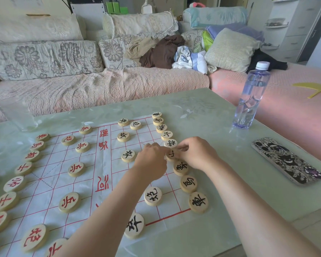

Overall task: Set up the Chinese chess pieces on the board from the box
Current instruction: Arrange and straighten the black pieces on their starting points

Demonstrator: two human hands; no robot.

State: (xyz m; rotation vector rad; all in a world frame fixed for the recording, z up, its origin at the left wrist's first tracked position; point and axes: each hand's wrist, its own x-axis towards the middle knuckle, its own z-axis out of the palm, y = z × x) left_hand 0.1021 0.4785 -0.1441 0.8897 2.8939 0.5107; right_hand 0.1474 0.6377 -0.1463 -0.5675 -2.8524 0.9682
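Head view. My right grip (196, 154) is pinching the round pale wooden disc with a black character (171, 155) at its rim, thumb and forefinger curled onto the 2 o'clock edge. My left grip (152, 162) is curling against the disc's 9 o'clock edge. Its fingertips are hiding under the knuckles, so I cannot tell whether it is gripping or only steadying.

The disc is lying flat on the 3 o'clock margin of the white paper board with red grid lines (50, 164), which is resting on the pale green glass tabletop (211, 117). It is sitting in the column of black-lettered discs, with one neighbour (170, 143) just beside it at 12 o'clock and another (181, 167) at 6 o'clock. The red-lettered discs (23, 168) are lining the 9 o'clock margin.

In my judgement the disc is handling as light, rigid and smooth, and is not fragile. It is likely sliding easily on the thin paper, which may be creasing or shifting under a push. The best hold looks like opposite points of the rim, lifting rather than dragging and keeping clear of both neighbours.
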